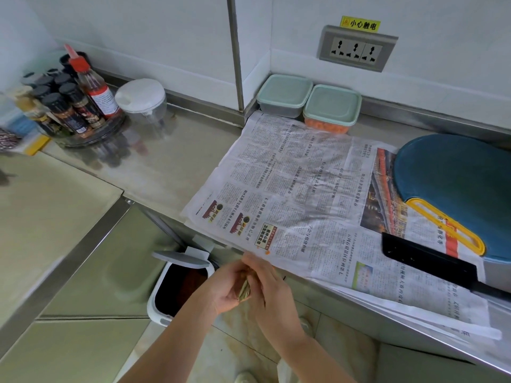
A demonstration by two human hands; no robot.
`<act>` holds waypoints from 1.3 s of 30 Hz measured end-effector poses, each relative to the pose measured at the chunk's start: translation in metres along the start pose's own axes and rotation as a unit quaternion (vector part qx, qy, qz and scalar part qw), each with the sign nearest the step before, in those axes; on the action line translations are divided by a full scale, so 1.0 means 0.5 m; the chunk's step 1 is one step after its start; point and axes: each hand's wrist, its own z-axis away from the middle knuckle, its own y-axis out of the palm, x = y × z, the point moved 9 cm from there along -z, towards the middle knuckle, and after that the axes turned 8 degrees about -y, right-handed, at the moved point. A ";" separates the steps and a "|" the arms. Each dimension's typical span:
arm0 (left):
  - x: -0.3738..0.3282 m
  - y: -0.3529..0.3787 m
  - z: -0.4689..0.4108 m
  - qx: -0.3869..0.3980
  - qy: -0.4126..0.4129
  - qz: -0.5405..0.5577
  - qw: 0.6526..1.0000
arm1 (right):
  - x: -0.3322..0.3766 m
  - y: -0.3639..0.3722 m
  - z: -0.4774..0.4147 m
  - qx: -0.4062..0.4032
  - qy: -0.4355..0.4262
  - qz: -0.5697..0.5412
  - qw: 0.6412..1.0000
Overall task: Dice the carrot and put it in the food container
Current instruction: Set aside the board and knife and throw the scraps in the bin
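Premises: a kitchen. A stainless steel worktop (154,161) runs along a white wall (166,37), with a turntable rack of spice jars (63,106) and a red-capped sauce bottle (92,84) at the back. Food preparation gear is present: a blue chopping board (456,175), a black knife (425,258) and two lidded food containers (331,106), one holding orange dice (326,129). Newspaper (290,189) covers the work area. An open waste bin (154,299) stands on the tiled floor (235,341) below.

Your bare forearms angled in toward each other, left grip (228,290) palm up, fingers cupped round a small greenish scrap (244,291), right grip (266,283) laid over it, fingers nearly straight, both grips touching.
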 end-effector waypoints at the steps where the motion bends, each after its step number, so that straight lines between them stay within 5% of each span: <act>1: -0.004 0.005 0.002 -0.011 0.007 -0.008 1.000 | 0.000 -0.002 -0.008 0.003 0.007 0.006 1.000; 6: 0.001 0.011 -0.009 -0.049 0.022 0.019 0.998 | 0.008 -0.002 -0.027 0.017 0.018 0.022 0.999; 14: 0.014 0.030 -0.009 0.013 -0.030 0.068 0.997 | -0.005 -0.152 -0.046 -0.097 0.010 0.026 0.995; 19: -0.020 0.025 -0.001 0.023 0.003 -0.045 0.999 | -0.033 -0.130 -0.077 0.005 -0.055 0.172 0.984; 27: -0.030 0.030 0.006 0.093 0.030 -0.098 0.990 | -0.030 -0.100 -0.083 0.076 -0.146 0.231 0.959; 35: -0.023 0.022 -0.001 0.045 0.033 -0.093 0.994 | -0.004 -0.080 -0.120 0.135 -0.151 0.238 0.950; 39: -0.019 0.025 -0.003 0.034 0.006 -0.073 0.997 | 0.002 -0.059 -0.140 0.244 -0.099 0.288 0.921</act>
